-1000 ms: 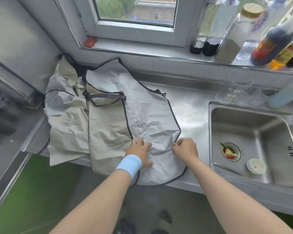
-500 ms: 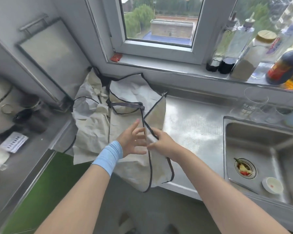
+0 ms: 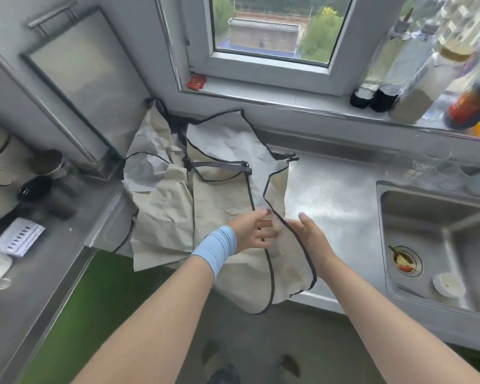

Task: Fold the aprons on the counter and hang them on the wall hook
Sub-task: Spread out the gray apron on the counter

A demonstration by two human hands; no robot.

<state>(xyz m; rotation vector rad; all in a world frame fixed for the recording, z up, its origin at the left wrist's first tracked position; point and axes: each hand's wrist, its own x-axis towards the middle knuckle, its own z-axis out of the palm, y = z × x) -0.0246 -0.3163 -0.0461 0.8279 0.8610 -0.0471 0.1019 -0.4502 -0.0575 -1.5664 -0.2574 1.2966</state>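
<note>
Soft daylight from the window [image 3: 263, 29]; wide-angle edges bend, and the right-hand bottles [image 3: 416, 79] blur.

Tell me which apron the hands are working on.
The right-hand apron, spread flat with its right side folded over; both hands sit on it. The other apron lies crumpled to its left, untouched.
</note>
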